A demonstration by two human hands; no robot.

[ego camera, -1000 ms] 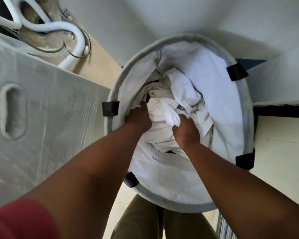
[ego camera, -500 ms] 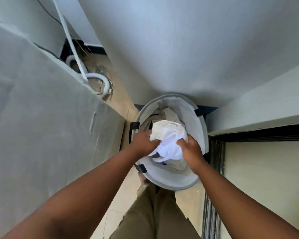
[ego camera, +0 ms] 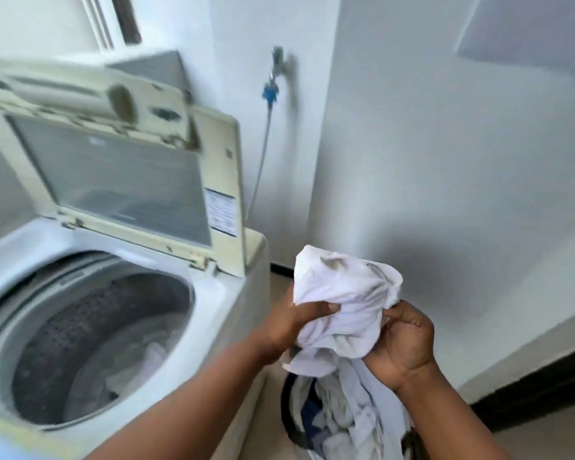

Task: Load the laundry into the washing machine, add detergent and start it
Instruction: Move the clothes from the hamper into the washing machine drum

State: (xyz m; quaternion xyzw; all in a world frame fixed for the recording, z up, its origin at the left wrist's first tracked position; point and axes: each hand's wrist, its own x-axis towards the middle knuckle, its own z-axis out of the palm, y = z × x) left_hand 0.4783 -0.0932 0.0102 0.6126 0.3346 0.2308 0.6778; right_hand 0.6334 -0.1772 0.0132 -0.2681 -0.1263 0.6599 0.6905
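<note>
A bunched white garment [ego camera: 342,303] is held up between my two hands, to the right of the washing machine. My left hand [ego camera: 299,322] grips its left side and my right hand [ego camera: 402,346] grips its right side. The top-loading washing machine [ego camera: 213,323] stands at the left with its lid [ego camera: 120,171] raised. Its steel drum [ego camera: 90,346] is open, with some pale laundry [ego camera: 153,356] lying at the bottom. Below my hands sits the laundry basket [ego camera: 287,406], holding more white and dark clothes [ego camera: 342,416].
A white wall [ego camera: 445,161] closes the right and back. A tap with a blue fitting [ego camera: 271,91] and a thin hose [ego camera: 259,171] hangs on the wall behind the machine. A dark skirting strip [ego camera: 528,393] runs along the floor at right.
Both hands lifted the white garment out of the basket and up beside the machine. The view swung from looking down into the basket to the open washing machine.
</note>
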